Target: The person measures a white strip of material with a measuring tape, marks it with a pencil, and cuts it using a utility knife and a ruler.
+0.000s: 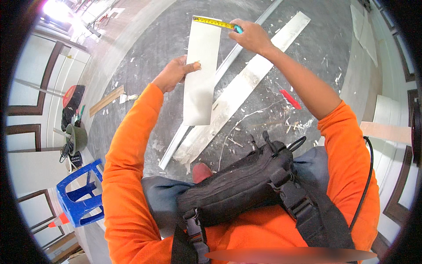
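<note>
A flat white board strip [202, 88] is held up in front of me. My left hand [176, 72] grips its left edge, thumb across the face. Over the board's far end runs the yellow blade of a tape measure [214, 22], drawn out from left to right. My right hand [249, 37] closes around the tape measure's case, of which only a bit of turquoise shows between the fingers. Below the board, a longer white plank [246, 83] and a thin metal profile [173, 147] lie slantwise on the floor.
A red tool or strip [290, 99] lies on the dark floor [145, 66] among white scraps. At the left are a blue plastic stool [79, 193], a green bucket [78, 138] and a wooden strip [107, 100]. A black bag [237, 180] is strapped across my waist.
</note>
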A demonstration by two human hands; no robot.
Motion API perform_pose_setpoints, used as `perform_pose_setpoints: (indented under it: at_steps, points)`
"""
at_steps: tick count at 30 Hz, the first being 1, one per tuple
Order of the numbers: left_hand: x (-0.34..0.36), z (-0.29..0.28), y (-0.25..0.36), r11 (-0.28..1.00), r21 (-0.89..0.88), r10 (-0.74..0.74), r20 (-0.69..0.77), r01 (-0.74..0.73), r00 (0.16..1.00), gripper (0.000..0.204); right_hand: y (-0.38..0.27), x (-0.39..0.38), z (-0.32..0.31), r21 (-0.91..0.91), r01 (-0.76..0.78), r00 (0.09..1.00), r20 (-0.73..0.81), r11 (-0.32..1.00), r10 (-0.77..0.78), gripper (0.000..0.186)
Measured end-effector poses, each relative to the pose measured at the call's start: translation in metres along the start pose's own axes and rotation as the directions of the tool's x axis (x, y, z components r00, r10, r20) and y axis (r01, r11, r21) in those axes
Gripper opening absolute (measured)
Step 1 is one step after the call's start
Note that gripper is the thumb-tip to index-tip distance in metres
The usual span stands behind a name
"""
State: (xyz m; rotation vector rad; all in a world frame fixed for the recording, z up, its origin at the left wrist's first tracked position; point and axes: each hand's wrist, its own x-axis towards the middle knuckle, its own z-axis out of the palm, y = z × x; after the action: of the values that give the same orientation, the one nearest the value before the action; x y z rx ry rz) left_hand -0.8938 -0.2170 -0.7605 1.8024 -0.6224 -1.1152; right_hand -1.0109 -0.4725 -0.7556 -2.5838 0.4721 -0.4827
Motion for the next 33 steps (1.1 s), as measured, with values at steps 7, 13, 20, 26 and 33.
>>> perform_pose_setpoints:
  at_steps: [7, 13, 20, 26, 33]
  points:
    - [-0.008, 0.005, 0.011, 1.000, 0.017, -0.021, 0.058, 0.020, 0.998, 0.043, 0.021, -0.003, -0.002, -0.050, 0.056, 0.998, -0.022, 0.997, -0.057, 0.045]
    - [-0.001, 0.004, 0.005, 0.999, -0.040, -0.006, 0.029, 0.007, 1.000, 0.041, 0.013, -0.005, -0.007, -0.029, 0.000, 1.000, -0.001, 1.000, 0.000, 0.045]
    - [-0.001, 0.004, 0.001, 0.999, -0.031, -0.007, 0.041, 0.008, 0.999, 0.041, 0.015, -0.007, -0.002, -0.063, -0.004, 1.000, -0.008, 0.998, 0.003, 0.047]
    - [-0.001, 0.006, 0.001, 1.000, -0.024, -0.003, 0.052, 0.004, 0.999, 0.040, 0.029, -0.005, 0.005, -0.121, 0.048, 0.996, -0.065, 0.991, -0.056, 0.048]
    - [0.005, 0.002, -0.007, 0.995, -0.086, 0.050, 0.008, -0.049, 0.999, 0.041, 0.021, -0.006, 0.010, 0.041, 0.108, 0.991, -0.079, 0.993, -0.105, 0.043]
